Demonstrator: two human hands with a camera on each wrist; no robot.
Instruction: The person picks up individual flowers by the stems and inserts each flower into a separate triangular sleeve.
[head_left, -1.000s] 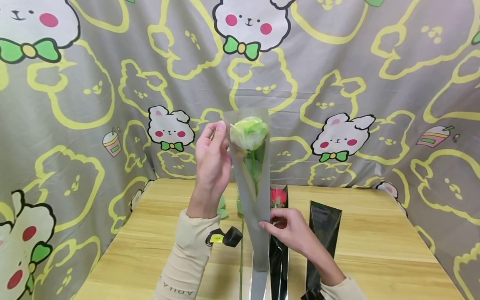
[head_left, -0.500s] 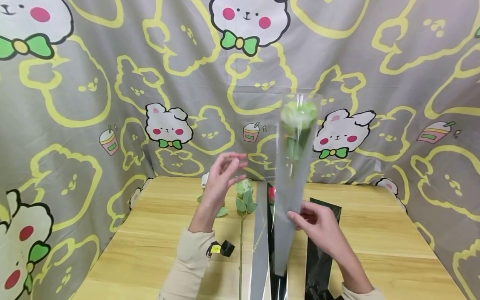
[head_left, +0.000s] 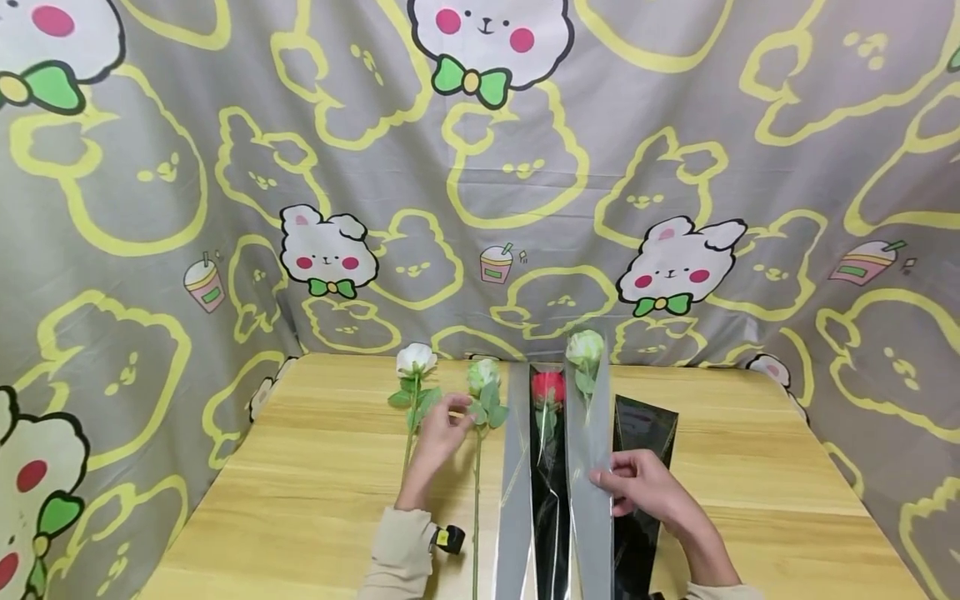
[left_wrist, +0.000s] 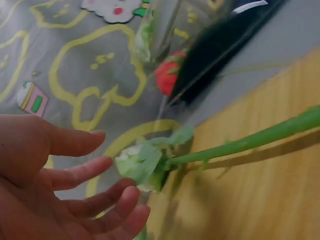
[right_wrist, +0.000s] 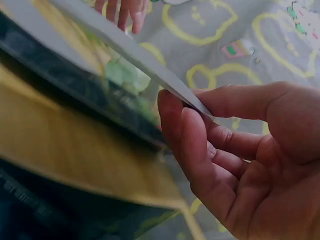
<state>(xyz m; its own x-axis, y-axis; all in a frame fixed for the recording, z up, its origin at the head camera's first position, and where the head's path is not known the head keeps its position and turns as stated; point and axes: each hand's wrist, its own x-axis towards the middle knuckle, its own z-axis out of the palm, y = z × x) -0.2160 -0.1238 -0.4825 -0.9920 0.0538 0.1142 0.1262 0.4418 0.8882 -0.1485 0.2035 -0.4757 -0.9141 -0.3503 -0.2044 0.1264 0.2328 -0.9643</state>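
My right hand (head_left: 654,492) pinches the edge of a grey flower sleeve (head_left: 591,454) between thumb and fingers. A pale green rose (head_left: 585,348) is inside that sleeve, its bloom near the top end. In the right wrist view, thumb and fingertips meet on the sleeve's thin edge (right_wrist: 145,65). My left hand (head_left: 438,442) hovers beside another pale green rose (head_left: 482,379), unwrapped on the wooden table. The left wrist view has its fingers (left_wrist: 75,175) spread loosely, holding nothing, close to that rose's bloom (left_wrist: 131,162).
A white rose (head_left: 416,360) lies to the left. Between the hands are a flat grey sleeve (head_left: 514,475) and a red rose (head_left: 548,387) in a black sleeve (head_left: 551,475). Another black sleeve (head_left: 645,423) lies at the right. A patterned curtain (head_left: 525,192) stands behind the table.
My right hand has carried the sleeved green rose right and lowered it beside the red rose. My left hand has left the sleeve and come down toward the unwrapped green rose.
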